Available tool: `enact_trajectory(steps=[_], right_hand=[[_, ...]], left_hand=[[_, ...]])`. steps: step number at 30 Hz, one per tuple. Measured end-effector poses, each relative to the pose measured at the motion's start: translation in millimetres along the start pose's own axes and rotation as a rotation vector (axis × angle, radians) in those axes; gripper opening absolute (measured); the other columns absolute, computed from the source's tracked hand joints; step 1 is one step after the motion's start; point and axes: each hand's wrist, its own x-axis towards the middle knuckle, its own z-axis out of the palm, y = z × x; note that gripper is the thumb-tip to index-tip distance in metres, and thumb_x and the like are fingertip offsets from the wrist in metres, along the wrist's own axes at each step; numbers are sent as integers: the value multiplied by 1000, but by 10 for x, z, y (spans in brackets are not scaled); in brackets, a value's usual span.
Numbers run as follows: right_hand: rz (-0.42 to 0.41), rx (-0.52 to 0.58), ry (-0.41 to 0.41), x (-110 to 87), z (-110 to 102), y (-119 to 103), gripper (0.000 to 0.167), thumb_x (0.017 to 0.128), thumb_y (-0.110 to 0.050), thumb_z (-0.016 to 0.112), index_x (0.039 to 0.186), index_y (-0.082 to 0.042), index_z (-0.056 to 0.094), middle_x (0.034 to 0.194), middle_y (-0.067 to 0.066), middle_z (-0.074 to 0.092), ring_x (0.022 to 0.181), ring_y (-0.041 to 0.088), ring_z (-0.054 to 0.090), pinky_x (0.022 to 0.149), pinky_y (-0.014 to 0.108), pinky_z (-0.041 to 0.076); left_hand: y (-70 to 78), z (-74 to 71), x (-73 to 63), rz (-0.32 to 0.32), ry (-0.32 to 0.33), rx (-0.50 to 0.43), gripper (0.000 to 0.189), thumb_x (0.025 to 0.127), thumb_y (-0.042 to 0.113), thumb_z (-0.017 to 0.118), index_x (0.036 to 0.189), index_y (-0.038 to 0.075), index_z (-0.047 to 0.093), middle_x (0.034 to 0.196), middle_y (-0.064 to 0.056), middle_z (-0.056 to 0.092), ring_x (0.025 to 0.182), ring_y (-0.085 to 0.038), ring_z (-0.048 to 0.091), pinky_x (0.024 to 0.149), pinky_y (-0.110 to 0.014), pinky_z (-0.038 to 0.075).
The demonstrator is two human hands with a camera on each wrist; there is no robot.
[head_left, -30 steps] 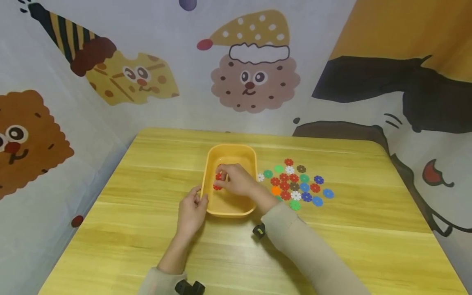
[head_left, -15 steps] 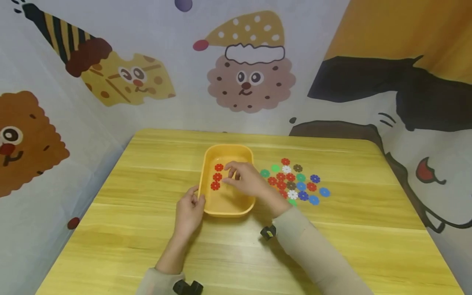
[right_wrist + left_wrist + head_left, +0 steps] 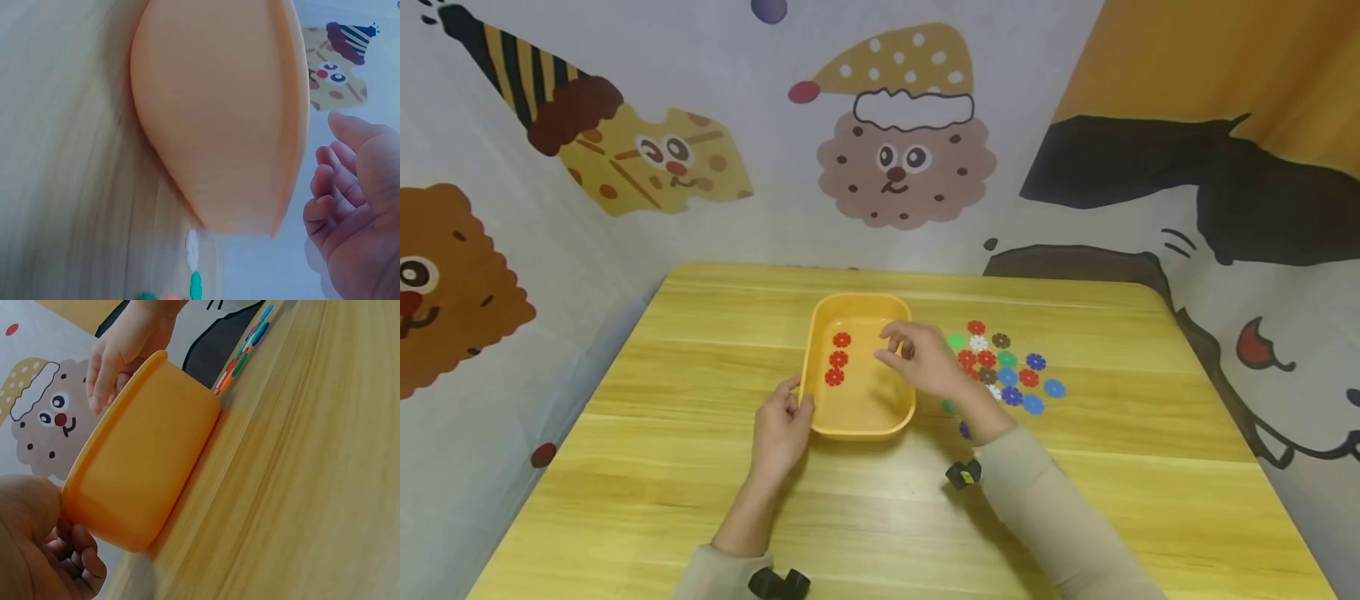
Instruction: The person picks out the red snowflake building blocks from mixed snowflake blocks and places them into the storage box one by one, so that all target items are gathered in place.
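A yellow plastic bin [image 3: 859,434] stands on the wooden table. Three red notched snowflake discs [image 3: 838,359] lie in a column along its left side, inside. My left hand [image 3: 781,429] grips the bin's near left wall, the thumb at the rim and the fingers curled on the outside, as the left wrist view [image 3: 40,540] shows. Above the bin's right rim is my right hand [image 3: 925,358], its fingers loosely bent and nothing held between them. In the right wrist view the right hand [image 3: 362,200] is apart from the bin wall [image 3: 219,112].
Right of the bin, several loose snowflake discs [image 3: 1007,377] in red, blue, green, white and brown lie spread on the table [image 3: 1150,467]. My right forearm and hand cover some of them. A cartoon-printed cloth [image 3: 910,242] hangs behind the table.
My right hand has drawn back rightward from the red discs to over the bin's right rim, uncovering all three. The left hand keeps its hold on the bin. The view has shifted slightly.
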Motion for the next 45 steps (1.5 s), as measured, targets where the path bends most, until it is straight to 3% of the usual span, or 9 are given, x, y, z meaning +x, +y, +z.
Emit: enact_trajectory(steps=[24,33,45], right_hand=[[142,0,72,-254,-264,461,33,96,-21,71,120,2,67,89,3,67,70,17,59,61,32,53],[254,18,35,-331,-329,615,35,97,-22,70,123,2,65,92,7,65,62,20,56,50,30,48],[382,-37,-65,-410,-431,758,31,97,-19,69,121,0,64,88,8,65,66,20,57,57,30,52]], left_hand=[[6,-29,5,-25,-18,-1,42,99,7,59,138,-8,54,65,-3,47,50,-10,40,43,-21,33],[7,-15,8,-26,-16,-5,42,99,8,60,138,-8,54,66,-3,47,51,-10,40,43,-21,33],[16,3,7,-28,-20,-1,42,100,9,60,138,-7,54,66,-3,47,51,-10,41,44,-21,34]])
